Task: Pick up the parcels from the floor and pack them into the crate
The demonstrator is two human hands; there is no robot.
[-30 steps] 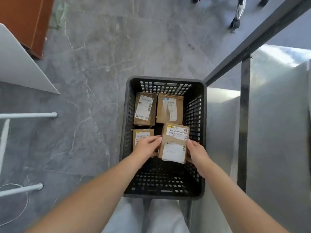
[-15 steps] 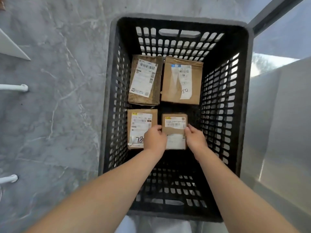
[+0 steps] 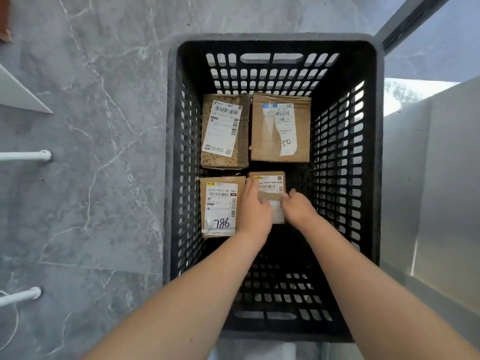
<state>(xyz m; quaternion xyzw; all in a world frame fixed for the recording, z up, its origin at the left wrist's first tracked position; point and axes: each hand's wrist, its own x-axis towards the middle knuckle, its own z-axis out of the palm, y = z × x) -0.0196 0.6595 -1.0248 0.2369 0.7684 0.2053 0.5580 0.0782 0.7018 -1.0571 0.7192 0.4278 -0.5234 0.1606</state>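
A person reaches both bare arms down into a black slatted crate (image 3: 272,37) standing on a grey marbled floor (image 3: 91,178). The left hand (image 3: 253,209) and the right hand (image 3: 298,209) close on a small parcel (image 3: 270,181) from either side. The left fingers lie along its left edge up to the far corner, and the right fingers curl over its right edge. The two hands are close together, with only a strip of the box's top between them. The small parcel sits near the middle of the crate bottom, toward the right wall but clear of it. Whether it rests fully on the crate bottom cannot be told.

Just to its left, against the crate's left wall, lies the parcel marked 786 (image 3: 220,206), label up, nearly touching the left hand. Two larger brown boxes fill the far end. The far-left parcel (image 3: 224,131) sits in the far left corner, and the far-right parcel (image 3: 280,128) sits beside it, a little short of the right wall. All four lie flat with shipping labels facing up. The near half of the crate bottom shows only open slats. Two white bars (image 3: 26,155) jut in over the floor at the left, and a pale panel (image 3: 428,178) stands beside the crate's right wall.
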